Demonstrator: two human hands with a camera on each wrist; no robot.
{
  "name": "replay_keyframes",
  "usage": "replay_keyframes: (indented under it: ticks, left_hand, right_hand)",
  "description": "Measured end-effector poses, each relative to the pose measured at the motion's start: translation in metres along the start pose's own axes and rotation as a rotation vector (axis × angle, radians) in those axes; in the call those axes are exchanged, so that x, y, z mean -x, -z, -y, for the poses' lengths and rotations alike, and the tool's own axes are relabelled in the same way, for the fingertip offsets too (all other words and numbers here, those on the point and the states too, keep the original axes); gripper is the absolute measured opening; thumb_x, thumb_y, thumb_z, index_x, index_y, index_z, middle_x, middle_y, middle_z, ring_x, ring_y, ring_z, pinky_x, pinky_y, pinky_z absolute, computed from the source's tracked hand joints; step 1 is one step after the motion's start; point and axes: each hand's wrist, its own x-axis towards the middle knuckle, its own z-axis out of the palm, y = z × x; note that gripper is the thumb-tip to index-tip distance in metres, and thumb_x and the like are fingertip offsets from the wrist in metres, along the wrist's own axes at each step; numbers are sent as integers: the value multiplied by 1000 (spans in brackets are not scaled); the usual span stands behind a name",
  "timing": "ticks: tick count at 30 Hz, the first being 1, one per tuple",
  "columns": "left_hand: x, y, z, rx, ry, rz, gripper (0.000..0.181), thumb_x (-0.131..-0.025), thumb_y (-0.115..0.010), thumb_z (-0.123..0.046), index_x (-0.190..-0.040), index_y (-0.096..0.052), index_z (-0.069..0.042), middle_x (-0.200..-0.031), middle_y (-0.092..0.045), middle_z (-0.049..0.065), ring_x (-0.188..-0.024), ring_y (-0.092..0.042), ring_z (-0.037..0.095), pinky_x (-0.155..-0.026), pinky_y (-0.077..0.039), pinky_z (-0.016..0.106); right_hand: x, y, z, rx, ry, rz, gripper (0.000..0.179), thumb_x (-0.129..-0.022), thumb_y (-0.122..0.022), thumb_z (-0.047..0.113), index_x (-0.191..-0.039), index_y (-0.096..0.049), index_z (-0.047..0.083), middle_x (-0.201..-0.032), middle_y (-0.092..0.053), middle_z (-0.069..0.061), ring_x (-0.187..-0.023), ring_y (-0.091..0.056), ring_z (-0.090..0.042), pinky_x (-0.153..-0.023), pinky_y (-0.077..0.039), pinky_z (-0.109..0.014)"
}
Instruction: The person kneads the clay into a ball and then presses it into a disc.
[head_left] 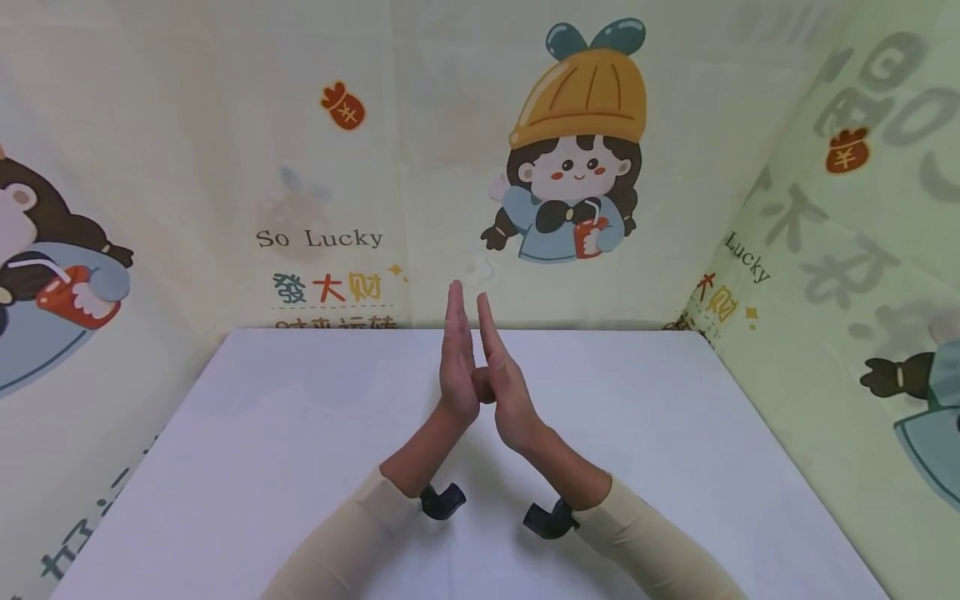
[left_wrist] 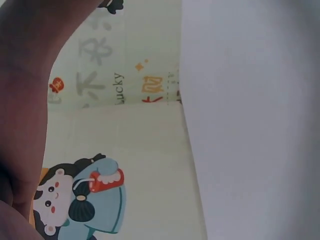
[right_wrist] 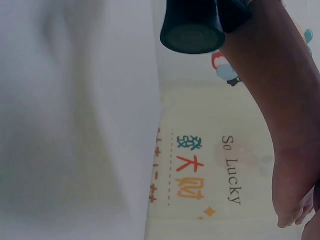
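Over the table's middle, my left hand (head_left: 456, 367) and right hand (head_left: 510, 392) stand upright, palms facing each other. Their fingers are straight and point up; the fingertips are slightly apart. A small rounded brownish shape (head_left: 484, 385) shows between the palms; whether it is a thumb or a separate thing I cannot tell. In the right wrist view, the left hand (right_wrist: 295, 175) is at the right edge, partly cut off. The left wrist view has the right hand (left_wrist: 22, 150) along its left side, dark and close.
A white table (head_left: 337, 392) spreads beneath both arms. Printed cloth (head_left: 442, 150) hangs behind it and at both sides, with cartoon figures and lettering. Each wrist carries a black camera, one on the left wrist (head_left: 443, 502) and one on the right wrist (head_left: 550, 519).
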Motion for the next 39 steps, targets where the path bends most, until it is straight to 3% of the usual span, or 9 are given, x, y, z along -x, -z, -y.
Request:
replay_keyframes:
  ticks: [2, 11, 15, 17, 21, 23, 27, 32, 39]
  left_hand:
    - [-3, 2, 0, 3, -19, -2, 71, -109, -16, -41, -169, -5, -4, -177, -4, 4, -161, 0, 16, -126, 2, 44]
    - [-16, 13, 0, -7, -70, 9, 68, -110, -15, -35, -167, -3, -1, -177, -2, 8, -161, 2, 17, -126, 3, 43]
    - [-14, 15, 2, -19, -33, 81, 68, -109, -15, -33, -168, -1, -3, -177, -1, 4, -160, 3, 15, -126, 3, 45]
    - [-12, 15, 3, -20, -3, 116, 68, -109, -15, -36, -169, -2, -5, -177, -2, 1, -160, 2, 12, -126, 3, 46]
    - [-7, 13, 8, -15, 41, 182, 74, -110, -18, -49, -170, -3, -9, -176, -1, -3, -159, 3, 12, -125, 2, 51]
    - [-3, 13, 11, -5, 59, 206, 78, -109, -18, -57, -170, -2, -11, -176, -1, -4, -159, 4, 12, -125, 2, 54]
    - [4, 10, 13, -9, 99, 241, 81, -108, -15, -64, -170, -1, -15, -176, -2, -4, -141, -40, 6, -116, -30, 45]
    - [11, 6, 13, -45, 121, 268, 75, -109, -9, -59, -171, -2, -17, -176, -4, 0, -67, -44, 6, -59, -36, 25]
    - [18, -1, 13, -80, 111, 256, 71, -111, -6, -51, -170, -3, -13, -177, -3, 1, -67, -41, 11, -73, -36, 24]
  right_hand:
    - [0, -2, 1, 12, 9, -4, 74, -112, -20, 58, -170, -3, 16, -66, -43, 4, -48, -33, -17, -49, -30, -30]
    - [0, -11, 9, 61, 114, 5, 80, -111, -22, 62, -170, 1, 13, -62, -34, 2, -55, -32, -17, -53, -31, -31]
    - [0, -12, 12, 74, 146, -12, 82, -110, -23, 63, -170, 1, 12, -123, -60, -2, -53, -30, -17, -49, -30, -30]
    - [-1, -11, 13, 79, 153, -20, 84, -109, -24, 65, -169, 2, 13, -167, -31, -3, -51, -30, -17, -46, -30, -29]
    - [-6, -7, 14, 88, 157, -31, 86, -108, -25, 66, -170, 3, 13, -177, -2, -5, -52, -46, -15, -47, -38, -26]
    - [-10, -5, 14, 117, 167, -45, 86, -108, -24, 65, -169, 3, 10, -177, -1, -6, -94, -69, -18, -76, -53, -27]
    - [-17, -1, 14, 201, 205, -85, 84, -111, -20, 59, -167, 3, 3, -176, 6, -9, -161, 5, -29, -127, -7, -49]
    - [-23, 6, 15, 194, 217, -108, 80, -112, -21, 54, -167, 5, 2, -176, 9, -4, -161, 9, -27, -126, 4, -47]
    - [-26, 15, 11, 168, 176, -113, 82, -111, -22, 57, -167, 9, 7, -176, 12, 2, -160, 13, -23, -126, 6, -47]
